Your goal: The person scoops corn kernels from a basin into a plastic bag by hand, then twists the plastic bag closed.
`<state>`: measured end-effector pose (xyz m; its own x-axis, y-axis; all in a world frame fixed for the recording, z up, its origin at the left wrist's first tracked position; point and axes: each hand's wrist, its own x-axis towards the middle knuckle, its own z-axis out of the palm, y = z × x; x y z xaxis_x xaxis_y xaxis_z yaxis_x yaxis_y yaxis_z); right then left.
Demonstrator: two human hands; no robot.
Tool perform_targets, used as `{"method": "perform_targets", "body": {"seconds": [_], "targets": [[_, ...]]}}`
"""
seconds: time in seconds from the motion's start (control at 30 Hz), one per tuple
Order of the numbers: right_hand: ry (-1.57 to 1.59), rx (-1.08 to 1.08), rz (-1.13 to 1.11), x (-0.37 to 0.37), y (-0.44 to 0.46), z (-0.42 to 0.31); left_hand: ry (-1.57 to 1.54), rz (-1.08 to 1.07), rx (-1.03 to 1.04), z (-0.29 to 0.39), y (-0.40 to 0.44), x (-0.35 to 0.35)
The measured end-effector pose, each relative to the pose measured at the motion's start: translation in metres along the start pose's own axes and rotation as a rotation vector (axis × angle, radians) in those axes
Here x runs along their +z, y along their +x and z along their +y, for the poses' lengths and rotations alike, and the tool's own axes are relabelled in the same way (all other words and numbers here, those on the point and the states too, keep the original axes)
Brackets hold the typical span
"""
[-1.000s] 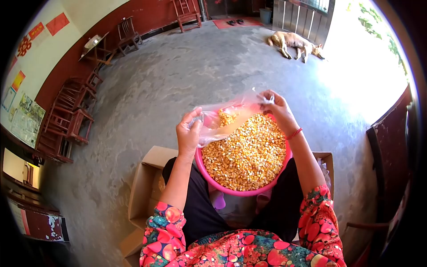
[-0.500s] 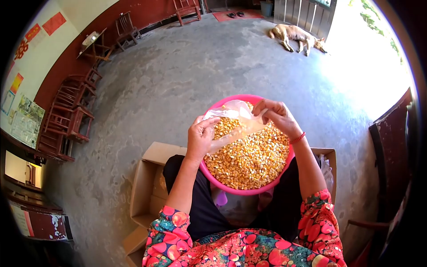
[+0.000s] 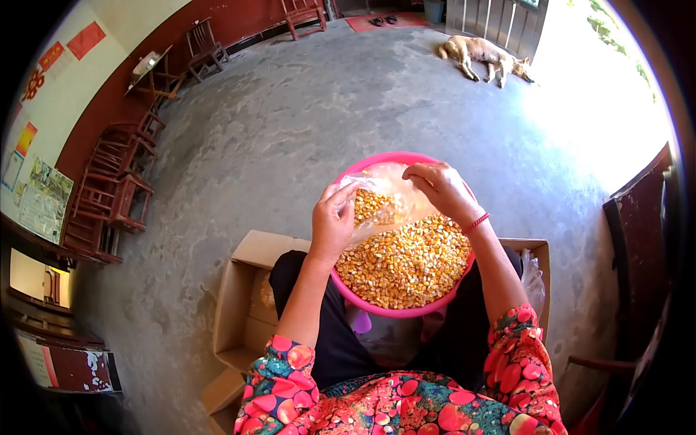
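Grey floor [image 3: 290, 123], blotched with darker patches, bearing a dog [image 3: 480, 52] on its side, a red mat [image 3: 415, 19] and an open cardboard box [image 3: 232, 312].

Sleeping dog [image 3: 484, 56] near doorway, wooden chairs [image 3: 206, 49], wall posters [image 3: 45, 197]

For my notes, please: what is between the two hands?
Between the left hand and the right hand is a clear plastic bag, with corn kernels showing in or through it, over the pink basin. The head view shows this.
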<state>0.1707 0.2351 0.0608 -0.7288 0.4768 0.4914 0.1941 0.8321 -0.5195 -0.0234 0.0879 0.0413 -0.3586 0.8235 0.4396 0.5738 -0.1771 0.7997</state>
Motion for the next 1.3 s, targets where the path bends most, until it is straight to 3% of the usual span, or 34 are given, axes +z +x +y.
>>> {"method": "perform_targets", "body": {"seconds": [0.03,0.1,0.13,0.17,0.23,0.27,0.33,0.37,0.43,0.57,0.63,0.67,0.8,0.83,0.9,0.93,1.0,1.03,1.1,1.23,1.3], "targets": [[0.002,0.000,-0.002,0.000,-0.002,0.005,0.001,0.001,-0.003,0.000,0.000,-0.001],[0.537,0.522,-0.138,-0.005,-0.004,0.011,0.007,0.055,0.003,0.001,0.001,-0.005],[0.760,0.639,-0.043,-0.011,-0.002,0.007,0.004,0.056,0.000,0.002,0.002,-0.004],[0.953,0.619,-0.001,-0.015,-0.005,0.024,-0.011,0.083,0.023,0.003,0.004,-0.002],[0.601,0.497,0.246,-0.010,-0.003,0.028,-0.023,0.109,0.046,0.003,0.005,-0.001],[0.603,0.501,0.244,-0.007,-0.005,0.025,-0.044,0.076,0.008,0.004,0.004,0.000],[0.223,0.069,0.316,-0.014,0.000,-0.017,-0.064,0.044,-0.032,0.004,0.004,0.002],[0.039,-0.043,0.170,-0.022,0.001,-0.031,-0.050,0.035,-0.030,0.005,0.005,0.003],[-0.186,-0.111,0.027,-0.018,0.004,-0.055,-0.037,0.023,-0.029,0.006,0.007,0.005],[-0.507,-0.027,-0.068,0.006,-0.002,-0.022,-0.025,0.061,0.019,0.003,0.008,0.005],[-0.399,0.096,-0.162,0.003,-0.005,0.005,-0.012,0.096,0.074,0.000,0.005,0.005],[-0.340,0.092,-0.018,0.009,-0.010,0.019,-0.043,0.085,0.038,0.001,0.005,0.004],[0.263,0.503,0.124,0.006,-0.006,0.025,-0.149,0.010,-0.042,0.001,0.002,0.003],[0.070,0.471,0.204,0.005,-0.005,0.030,-0.150,0.009,-0.043,0.000,0.003,0.004],[-0.032,0.308,0.333,0.001,0.000,0.027,-0.062,0.039,0.050,-0.002,0.004,0.005],[-0.030,0.306,0.330,-0.006,0.003,0.013,-0.060,0.042,0.048,-0.002,0.005,0.006],[-0.247,-0.023,0.169,-0.017,0.002,-0.021,-0.045,0.087,0.059,0.000,0.005,0.006],[-0.248,-0.013,0.033,-0.015,0.001,-0.031,-0.043,0.084,0.057,0.000,0.006,0.006],[-0.340,-0.052,-0.027,-0.004,-0.004,-0.032,-0.018,0.099,0.073,0.002,0.007,0.006],[-0.436,0.187,-0.084,0.001,-0.008,0.020,-0.113,0.072,-0.046,0.007,0.004,0.002],[-0.140,0.227,0.107,0.006,-0.010,0.038,-0.055,0.071,0.066,-0.003,0.003,0.001]]}}
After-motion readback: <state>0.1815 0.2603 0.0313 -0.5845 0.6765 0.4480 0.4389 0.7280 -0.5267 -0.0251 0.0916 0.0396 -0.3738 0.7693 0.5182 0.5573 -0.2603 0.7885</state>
